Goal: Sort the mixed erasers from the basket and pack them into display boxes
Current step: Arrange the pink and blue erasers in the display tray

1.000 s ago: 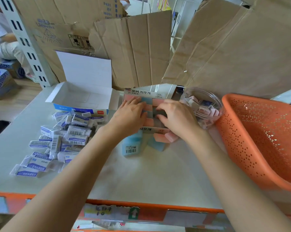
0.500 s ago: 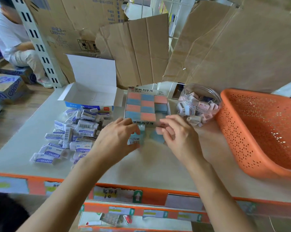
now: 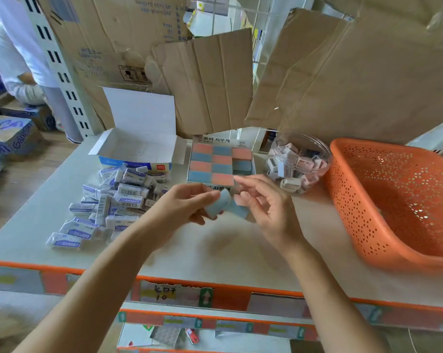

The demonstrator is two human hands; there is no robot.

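Both hands meet above the table, just in front of the display box, in the head view. That display box holds pink and blue erasers packed in a chequered pattern; its left and middle columns are full, while the right column is filled only at the far end. To its left stands a white box, open, with its lid flap upright and its white inside showing. A loose pile of wrapped erasers in white and blue sleeves lies on the table before it. Right of the display box sits a clear round tub with small white and pink erasers heaped inside. Beyond that, the orange perforated basket rests tilted at the table's right edge. The left hand has fingers and thumb curled round a blue eraser, lifted off the table. The right hand has loosely spread fingers, the index pointing towards the display box's near right corner. A second blue block shows beside its thumb, against the first; whether this hand grips it cannot be told
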